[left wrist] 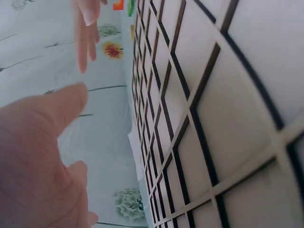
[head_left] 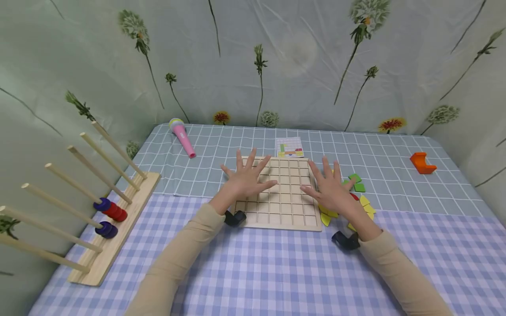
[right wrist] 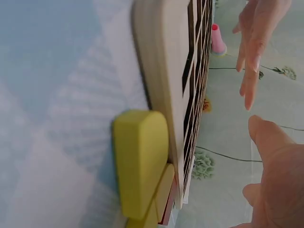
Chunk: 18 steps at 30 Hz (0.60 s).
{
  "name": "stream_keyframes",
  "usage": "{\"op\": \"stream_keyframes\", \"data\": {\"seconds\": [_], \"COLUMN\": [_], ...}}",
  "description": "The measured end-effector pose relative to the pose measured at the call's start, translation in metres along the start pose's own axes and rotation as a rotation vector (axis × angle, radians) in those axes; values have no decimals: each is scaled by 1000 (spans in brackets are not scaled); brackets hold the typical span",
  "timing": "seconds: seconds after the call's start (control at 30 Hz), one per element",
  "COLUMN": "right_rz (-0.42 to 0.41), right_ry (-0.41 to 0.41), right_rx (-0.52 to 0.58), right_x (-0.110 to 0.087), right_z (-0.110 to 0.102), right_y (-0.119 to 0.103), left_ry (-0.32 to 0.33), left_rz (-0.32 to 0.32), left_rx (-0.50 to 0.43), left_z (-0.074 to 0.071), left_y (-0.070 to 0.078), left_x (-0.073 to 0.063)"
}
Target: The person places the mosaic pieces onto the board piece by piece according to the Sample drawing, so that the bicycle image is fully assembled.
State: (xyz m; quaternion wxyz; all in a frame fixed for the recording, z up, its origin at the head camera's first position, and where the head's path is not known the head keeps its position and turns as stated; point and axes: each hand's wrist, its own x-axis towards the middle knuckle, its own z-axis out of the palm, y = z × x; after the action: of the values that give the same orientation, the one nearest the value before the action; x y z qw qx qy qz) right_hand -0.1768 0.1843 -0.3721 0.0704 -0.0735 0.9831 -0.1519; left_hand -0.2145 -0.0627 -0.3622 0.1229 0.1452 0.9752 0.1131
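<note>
A wooden grid board (head_left: 290,206) with square recesses lies flat on the table. Over its left side my left hand (head_left: 246,179) is held with fingers spread, holding nothing. Fingers likewise apart, my right hand (head_left: 333,189) hovers around the board's right edge and holds nothing. Beneath and beside that hand lie several yellow pieces (head_left: 325,218), green pieces (head_left: 359,187) and a red piece (head_left: 353,196), partly hidden by it. In the right wrist view, a thick yellow piece (right wrist: 137,166) sits right beside the board's edge. The left wrist view shows the grid close up, with both hands above it.
Behind the board lies a printed card (head_left: 289,147) with coloured blocks. A pink toy microphone (head_left: 184,139) is at the back left, an orange curved block (head_left: 423,163) at the far right. Along the left stands a wooden peg rack (head_left: 114,250) with red and blue rings.
</note>
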Motion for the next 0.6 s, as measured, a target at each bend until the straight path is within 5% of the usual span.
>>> {"op": "stream_keyframes", "data": {"seconds": [0.23,0.6], "right_rz": [-36,-155], "right_ry": [83,366], "right_rx": [48,38], "right_x": [-7,-17], "right_z": [-2,-13], "right_y": [5,36], "left_ry": [84,167], "left_rz": [27,82], "left_rx": [-94,-305], "left_z": [4,5], "left_y": [-14,-46], "left_x": [-4,-19]}}
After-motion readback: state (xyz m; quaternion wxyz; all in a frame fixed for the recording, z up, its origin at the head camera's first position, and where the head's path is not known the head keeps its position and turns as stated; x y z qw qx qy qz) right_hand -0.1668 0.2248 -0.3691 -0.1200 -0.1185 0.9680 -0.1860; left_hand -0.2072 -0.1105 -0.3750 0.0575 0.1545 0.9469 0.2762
